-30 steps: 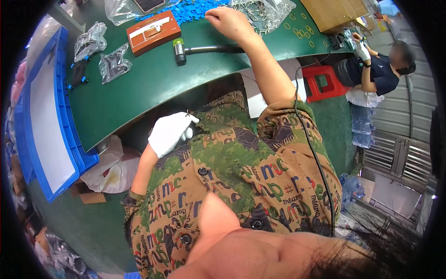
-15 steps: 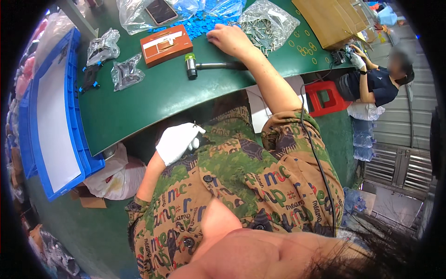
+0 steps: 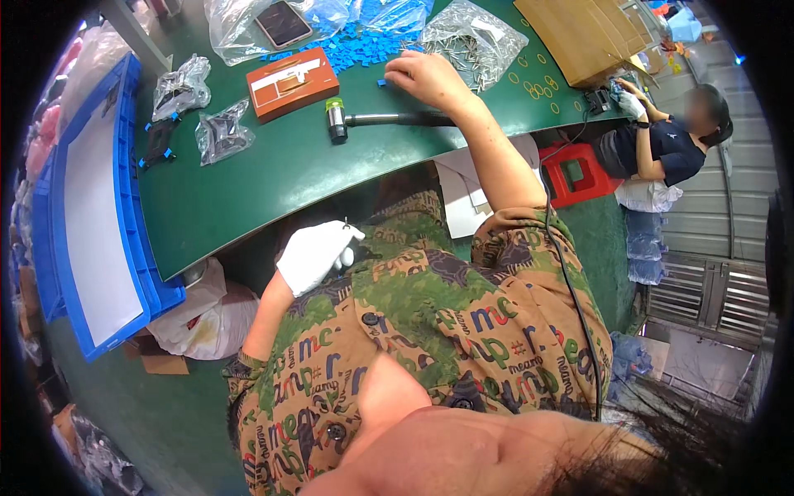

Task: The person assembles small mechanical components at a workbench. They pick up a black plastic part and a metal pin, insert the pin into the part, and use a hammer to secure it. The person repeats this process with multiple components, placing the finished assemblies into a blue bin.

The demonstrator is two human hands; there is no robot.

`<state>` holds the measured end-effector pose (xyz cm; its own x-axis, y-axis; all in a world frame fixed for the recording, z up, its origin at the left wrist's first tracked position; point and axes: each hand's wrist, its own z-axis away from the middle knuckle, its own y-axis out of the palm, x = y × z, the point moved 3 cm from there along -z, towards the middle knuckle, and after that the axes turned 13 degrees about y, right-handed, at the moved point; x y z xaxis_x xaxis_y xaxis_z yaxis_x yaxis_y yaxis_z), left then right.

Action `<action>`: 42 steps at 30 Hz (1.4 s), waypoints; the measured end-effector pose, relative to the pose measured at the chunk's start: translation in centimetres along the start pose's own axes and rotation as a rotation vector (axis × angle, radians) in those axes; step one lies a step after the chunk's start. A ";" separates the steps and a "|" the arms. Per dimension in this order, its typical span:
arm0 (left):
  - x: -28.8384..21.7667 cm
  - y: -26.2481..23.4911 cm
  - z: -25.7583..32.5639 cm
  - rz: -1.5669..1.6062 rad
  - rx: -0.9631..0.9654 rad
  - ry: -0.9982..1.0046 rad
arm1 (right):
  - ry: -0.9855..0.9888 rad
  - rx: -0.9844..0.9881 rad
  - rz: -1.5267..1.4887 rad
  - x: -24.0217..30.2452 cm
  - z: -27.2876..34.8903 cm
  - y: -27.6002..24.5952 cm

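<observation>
My right hand (image 3: 426,76) is bare and rests knuckles-up on the green table (image 3: 248,182), fingertips at a scatter of small blue pieces (image 3: 356,51). Whether it pinches one is hidden. Just below it lies a mallet (image 3: 380,121) with a black handle and a head with a green tip. My left hand (image 3: 317,255), in a white glove, is held below the table edge against my patterned shirt, fingers curled around a small part I cannot make out.
An orange block (image 3: 294,81) with a white piece on top sits left of the mallet. Clear bags (image 3: 222,132) of dark parts, a bag of metal pins (image 3: 475,37), a blue tray (image 3: 91,207), a cardboard box (image 3: 579,33), a red stool (image 3: 579,174) and a seated person (image 3: 662,140) surround the table.
The view has shifted, so the table sits lower in the picture. My right hand stays by the blue pieces and my gloved left hand stays at my lap.
</observation>
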<state>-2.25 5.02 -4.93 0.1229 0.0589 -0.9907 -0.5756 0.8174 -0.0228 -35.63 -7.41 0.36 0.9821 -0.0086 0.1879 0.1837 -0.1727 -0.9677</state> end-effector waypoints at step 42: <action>0.4 0.3 -0.1 -0.192 0.098 0.101 | -0.377 0.760 -0.452 12.8 14.0 0.2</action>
<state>-2.51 5.24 -5.36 0.1379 -0.1567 -0.9780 -0.4677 0.8601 -0.2038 -22.51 6.25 0.25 0.7364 0.2422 0.6317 0.3952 0.6038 -0.6923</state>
